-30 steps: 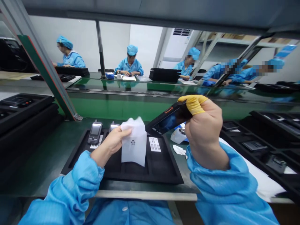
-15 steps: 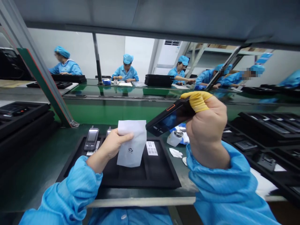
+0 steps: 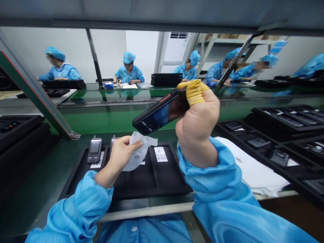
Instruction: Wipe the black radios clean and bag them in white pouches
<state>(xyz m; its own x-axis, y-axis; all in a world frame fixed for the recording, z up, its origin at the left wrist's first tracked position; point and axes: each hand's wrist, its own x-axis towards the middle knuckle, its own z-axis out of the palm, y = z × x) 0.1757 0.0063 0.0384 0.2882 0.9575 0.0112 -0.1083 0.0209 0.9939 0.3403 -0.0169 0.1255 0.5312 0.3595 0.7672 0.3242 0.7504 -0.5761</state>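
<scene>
My left hand [image 3: 123,152] pinches a thin white translucent bag [image 3: 136,157] with a recycling mark; its top edge is puckered partly open. Up and to the right, my right hand [image 3: 198,114], with yellow finger cots, grips a black handheld phone-like device [image 3: 162,113] with an orange side button. The device tilts, its lower end just above the bag's mouth; I cannot tell whether they touch. Below both hands lies a black foam tray [image 3: 167,175] holding a grey handheld radio [image 3: 95,150] and white label sheets [image 3: 161,154]. A second radio [image 3: 113,140] is partly hidden behind my left hand.
A stack of white bags [image 3: 253,165] lies right of my right forearm. Black trays with devices [image 3: 258,141] stand farther right, and more stacked trays [image 3: 22,135] on the left. A slanted metal post [image 3: 45,91] rises at left. Several people in blue work across the bench.
The device in my right hand has moved left and over the bag. The bag, flat before, is now bent and puckered open at the top. The view has shifted right.
</scene>
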